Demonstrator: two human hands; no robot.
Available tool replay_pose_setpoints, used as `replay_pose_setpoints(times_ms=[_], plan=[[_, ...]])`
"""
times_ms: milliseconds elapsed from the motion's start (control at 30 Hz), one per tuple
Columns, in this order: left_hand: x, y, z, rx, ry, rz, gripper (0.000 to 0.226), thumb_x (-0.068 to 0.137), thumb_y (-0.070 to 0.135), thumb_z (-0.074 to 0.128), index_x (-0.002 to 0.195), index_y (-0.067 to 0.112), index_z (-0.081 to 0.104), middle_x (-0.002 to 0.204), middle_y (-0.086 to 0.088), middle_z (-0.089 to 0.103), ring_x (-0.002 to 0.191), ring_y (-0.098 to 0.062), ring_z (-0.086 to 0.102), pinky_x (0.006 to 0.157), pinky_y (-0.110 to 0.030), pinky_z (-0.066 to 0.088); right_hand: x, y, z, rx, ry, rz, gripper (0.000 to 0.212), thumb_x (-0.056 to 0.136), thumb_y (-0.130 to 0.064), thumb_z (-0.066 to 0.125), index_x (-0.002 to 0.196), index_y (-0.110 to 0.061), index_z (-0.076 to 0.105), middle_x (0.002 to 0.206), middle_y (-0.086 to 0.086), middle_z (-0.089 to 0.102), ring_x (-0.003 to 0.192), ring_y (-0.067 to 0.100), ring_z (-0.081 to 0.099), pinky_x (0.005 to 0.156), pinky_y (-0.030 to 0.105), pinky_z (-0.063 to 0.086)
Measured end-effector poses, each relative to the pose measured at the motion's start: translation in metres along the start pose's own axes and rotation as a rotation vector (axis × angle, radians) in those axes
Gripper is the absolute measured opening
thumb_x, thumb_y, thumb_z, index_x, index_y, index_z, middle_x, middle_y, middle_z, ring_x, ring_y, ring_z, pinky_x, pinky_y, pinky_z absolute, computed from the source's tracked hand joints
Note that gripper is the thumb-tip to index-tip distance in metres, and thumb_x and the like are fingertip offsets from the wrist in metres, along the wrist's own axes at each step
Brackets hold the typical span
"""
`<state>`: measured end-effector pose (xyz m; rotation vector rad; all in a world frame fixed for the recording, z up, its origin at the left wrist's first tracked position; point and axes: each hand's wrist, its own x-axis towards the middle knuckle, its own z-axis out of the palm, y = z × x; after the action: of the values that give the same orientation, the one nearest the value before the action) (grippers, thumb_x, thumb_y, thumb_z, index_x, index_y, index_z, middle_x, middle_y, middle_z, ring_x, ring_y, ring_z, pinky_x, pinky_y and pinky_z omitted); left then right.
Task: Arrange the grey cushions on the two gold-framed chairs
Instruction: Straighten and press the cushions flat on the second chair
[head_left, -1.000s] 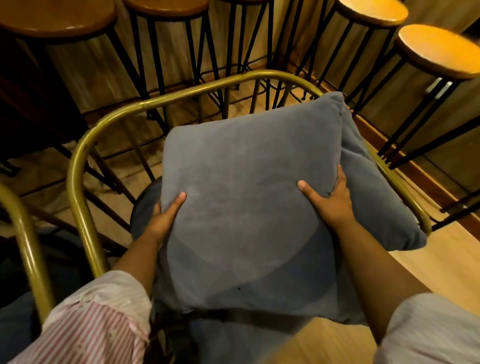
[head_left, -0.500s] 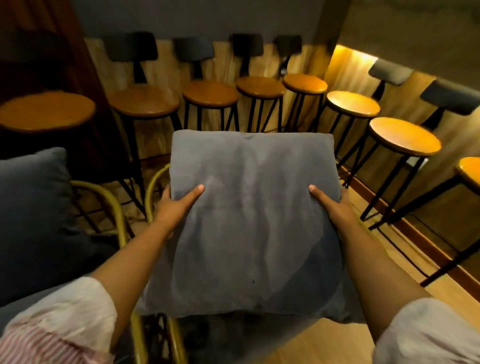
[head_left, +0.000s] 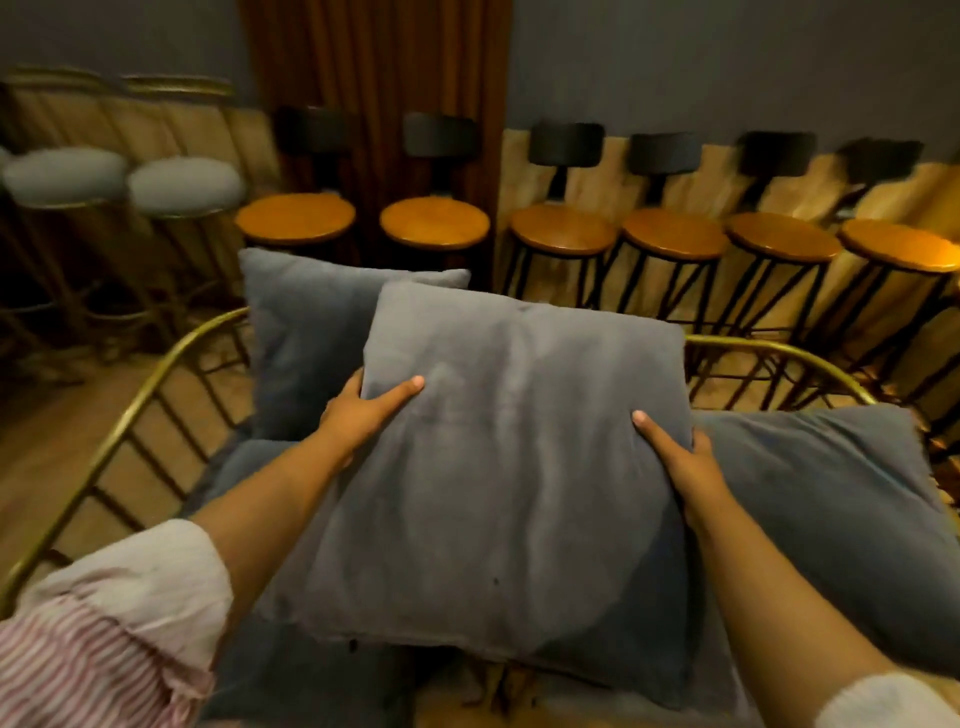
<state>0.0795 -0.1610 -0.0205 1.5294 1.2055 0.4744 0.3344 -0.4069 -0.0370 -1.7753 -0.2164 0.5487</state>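
I hold a grey square cushion (head_left: 509, 467) in front of me, lifted between the two gold-framed chairs. My left hand (head_left: 363, 410) grips its left edge, my right hand (head_left: 675, 457) grips its right edge. Behind it, a second grey cushion (head_left: 306, 338) stands upright in the left gold-framed chair (head_left: 130, 410). A third grey cushion (head_left: 831, 519) lies on the right gold-framed chair (head_left: 779, 353). The held cushion hides both chair seats in the middle.
A row of wooden-topped stools with black legs (head_left: 670, 239) lines the far wall. Two grey padded stools with gold frames (head_left: 182, 187) stand at the back left. A brown curtain (head_left: 374, 78) hangs behind. Wooden floor shows at left.
My view has swung left, bringing the left chair and its upright cushion into the middle. The held cushion stays in both hands and now sits between the two chairs.
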Motion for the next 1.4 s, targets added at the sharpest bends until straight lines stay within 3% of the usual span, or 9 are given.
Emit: replay_pose_setpoints(times_ms=[100,267,533,600,733,933,1100,1200,1400], plan=[[-0.001,-0.033,-0.059,0.016,0.076,-0.066,0.116,0.039,0.081,0.072,0.140,0.037,0.037,0.145,-0.001,0.047,0.130,-0.031,0.048,0.107,-0.053,0.041,-0.014,0.012,0.065,0.004,-0.088,0.036,0.108,0.051,-0.065,0.079,0.142,-0.023,0.040,0.140,0.007,0.053,0.120,0.032,0.055,0.100,0.050,0.048],[0.003,-0.086,-0.141,0.048,0.096,-0.133,0.095,0.066,0.039,0.083,0.145,0.022,0.034,0.139,0.002,0.047,0.127,-0.024,0.049,0.102,-0.037,0.040,-0.036,0.037,0.169,-0.017,-0.171,0.046,0.099,0.067,-0.048,0.080,0.149,-0.028,0.027,0.149,0.005,0.043,0.129,0.031,0.048,0.103,0.046,0.045],[0.047,-0.146,-0.231,0.168,0.110,-0.214,0.110,0.058,0.056,0.080,0.148,0.033,0.022,0.152,-0.005,0.038,0.137,-0.031,0.041,0.108,-0.046,0.036,-0.060,0.071,0.289,-0.103,-0.197,0.076,0.108,0.076,-0.038,0.076,0.153,-0.030,0.002,0.159,0.004,0.022,0.142,0.030,0.032,0.113,0.043,0.032],[0.056,-0.165,-0.240,0.274,0.055,-0.224,0.117,0.056,0.067,0.074,0.150,0.036,0.013,0.155,-0.008,0.033,0.139,-0.033,0.037,0.111,-0.046,0.035,-0.062,0.085,0.307,-0.231,-0.274,0.158,0.104,0.077,-0.049,0.071,0.151,-0.039,-0.002,0.159,0.012,0.021,0.142,0.037,0.029,0.115,0.049,0.029],[0.067,-0.207,-0.233,0.440,-0.068,-0.266,0.092,0.077,0.061,0.059,0.151,0.038,0.008,0.160,-0.013,0.016,0.144,-0.033,0.026,0.116,-0.041,0.026,-0.057,0.101,0.328,-0.552,-0.376,0.255,0.094,0.078,-0.066,0.056,0.147,-0.049,-0.005,0.158,0.023,0.010,0.144,0.044,0.018,0.118,0.055,0.019],[0.069,-0.214,-0.221,0.598,0.039,-0.263,0.080,0.082,0.068,0.044,0.148,0.047,0.005,0.159,-0.017,0.015,0.139,-0.043,0.029,0.114,-0.052,0.029,-0.054,0.102,0.328,-0.596,-0.381,0.243,0.091,0.079,-0.068,0.054,0.147,-0.050,-0.004,0.159,0.022,0.006,0.144,0.045,0.017,0.118,0.054,0.019],[0.069,-0.172,-0.183,0.632,0.143,-0.285,0.075,0.090,0.052,0.045,0.150,0.015,0.019,0.156,-0.022,0.019,0.142,-0.043,0.021,0.116,-0.052,0.021,-0.065,0.093,0.308,-0.486,-0.388,0.050,0.069,0.087,-0.038,0.063,0.147,-0.019,0.035,0.149,0.020,0.040,0.138,0.033,0.039,0.116,0.041,0.030],[0.063,-0.132,-0.136,0.542,0.029,-0.117,0.070,0.088,0.040,0.058,0.140,-0.001,0.035,0.149,-0.026,0.035,0.137,-0.042,0.033,0.113,-0.048,0.029,-0.065,0.082,0.268,-0.376,-0.294,0.009,0.044,0.091,-0.023,0.062,0.129,-0.003,0.056,0.132,0.018,0.059,0.125,0.031,0.054,0.109,0.041,0.041],[-0.001,-0.056,0.007,0.517,-0.316,0.142,0.063,0.091,0.031,0.057,0.141,0.000,0.037,0.148,-0.021,0.040,0.137,-0.032,0.039,0.111,-0.035,0.031,-0.072,0.059,0.123,-0.322,-0.114,-0.079,0.037,0.092,-0.020,0.060,0.125,-0.004,0.058,0.124,0.017,0.063,0.119,0.027,0.058,0.100,0.030,0.042]])
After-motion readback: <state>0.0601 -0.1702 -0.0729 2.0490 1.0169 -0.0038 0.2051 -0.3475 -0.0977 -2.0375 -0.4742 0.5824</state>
